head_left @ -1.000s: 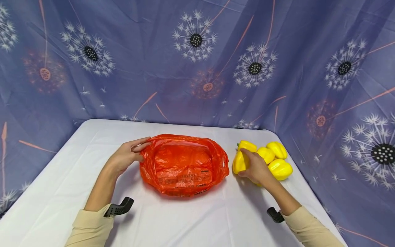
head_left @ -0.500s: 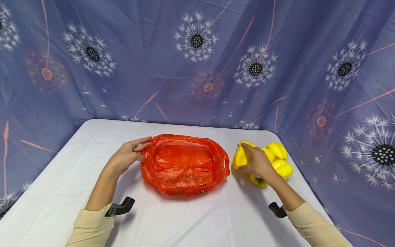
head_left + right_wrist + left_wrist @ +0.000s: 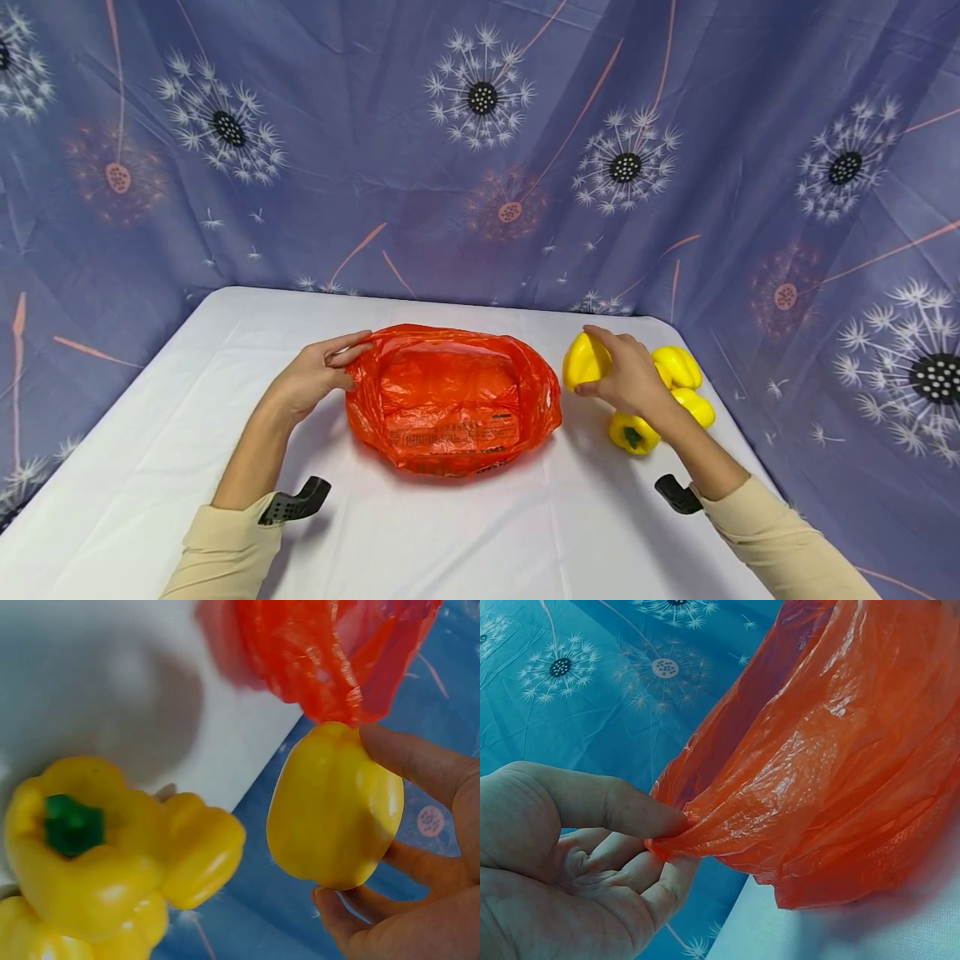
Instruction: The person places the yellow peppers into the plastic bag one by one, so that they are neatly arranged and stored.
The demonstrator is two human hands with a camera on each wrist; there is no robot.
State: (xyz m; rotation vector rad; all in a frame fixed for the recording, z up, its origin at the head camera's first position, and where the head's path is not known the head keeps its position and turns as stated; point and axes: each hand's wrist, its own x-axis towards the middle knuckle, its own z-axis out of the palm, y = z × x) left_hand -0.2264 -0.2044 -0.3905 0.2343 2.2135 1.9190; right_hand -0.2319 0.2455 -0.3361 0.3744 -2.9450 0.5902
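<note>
A red plastic bag (image 3: 450, 392) stands on the table with its mouth spread open, showing printed text inside. At its left edge my left hand (image 3: 311, 375) pinches the rim; in the left wrist view the thumb and fingers grip a gathered fold of the bag (image 3: 795, 795). To the right of the bag, my right hand (image 3: 626, 371) holds a yellow bell pepper (image 3: 585, 362) above the table. The right wrist view has this held pepper (image 3: 334, 810) between thumb and fingers, its far end close to the red bag (image 3: 300, 652).
Several more yellow bell peppers lie at the table's right side, one with its green stem (image 3: 633, 433) facing the front. A white cloth (image 3: 450, 533) covers the table. A purple dandelion-print curtain (image 3: 360, 167) hangs behind and at the sides.
My right hand has lifted a yellow bell pepper off the group and raised it, uncovering the pepper with the green stem. My left hand keeps its hold on the bag.
</note>
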